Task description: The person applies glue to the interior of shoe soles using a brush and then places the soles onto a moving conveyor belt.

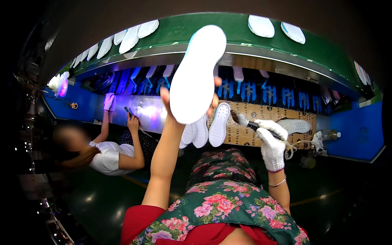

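A white shoe sole [197, 75] is held up by my bare left hand [165, 100], its fingers wrapped round the edges from behind. My right hand [271, 145], in a white knitted glove, grips a brush [266, 128] with a black handle. The brush's bristles point left, apart from the raised sole. A thin pale tube [290, 149] curls by the handle. Below the raised sole, a white sole with small holes [219, 124] lies partly on the cardboard [245, 136], with more white soles [200, 132] beside it on the left.
A grey-white sole [295, 126] lies right of my glove, near a small bottle [331, 134]. Behind runs a rack of blue holders [269, 94]. Above it, a green belt [228, 34] carries several white soles. A co-worker [110, 157] works at the left; a lamp [61, 84] glows farther left.
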